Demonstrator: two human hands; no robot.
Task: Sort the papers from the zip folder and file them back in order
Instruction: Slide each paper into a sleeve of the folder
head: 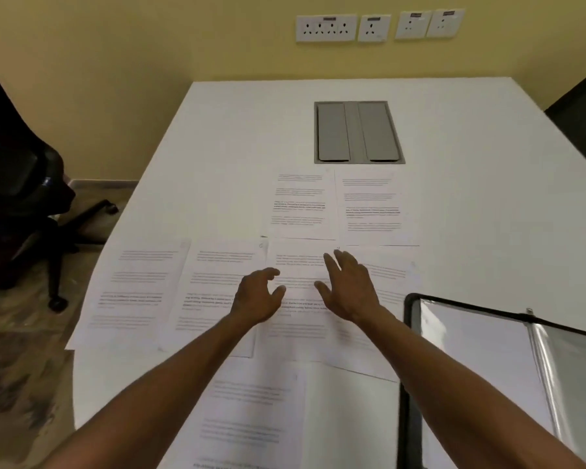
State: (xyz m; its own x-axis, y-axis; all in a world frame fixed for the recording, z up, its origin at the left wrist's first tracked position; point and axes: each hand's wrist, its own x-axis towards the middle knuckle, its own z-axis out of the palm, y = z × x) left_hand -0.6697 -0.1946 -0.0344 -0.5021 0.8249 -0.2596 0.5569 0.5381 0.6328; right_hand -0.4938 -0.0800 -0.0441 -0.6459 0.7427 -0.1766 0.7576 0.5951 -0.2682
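Several printed sheets lie spread on the white table [217, 157]. Two sheets sit in a far row, the left one [300, 204] beside the right one [374, 208]. A nearer row holds several sheets, among them the far-left sheet [136, 289] and the middle sheet [298, 265]. One more sheet [247, 414] lies close to me. My left hand [257, 296] and my right hand [349, 286] hover over the middle sheet with fingers spread and hold nothing. The zip folder [487, 367] lies open at the right, black-edged with clear sleeves.
A grey cable hatch [357, 132] is set into the table beyond the papers. A black office chair [24, 198] stands on the floor at the left. Wall sockets [325, 27] line the yellow wall. The table's left edge runs diagonally beside the far-left sheet.
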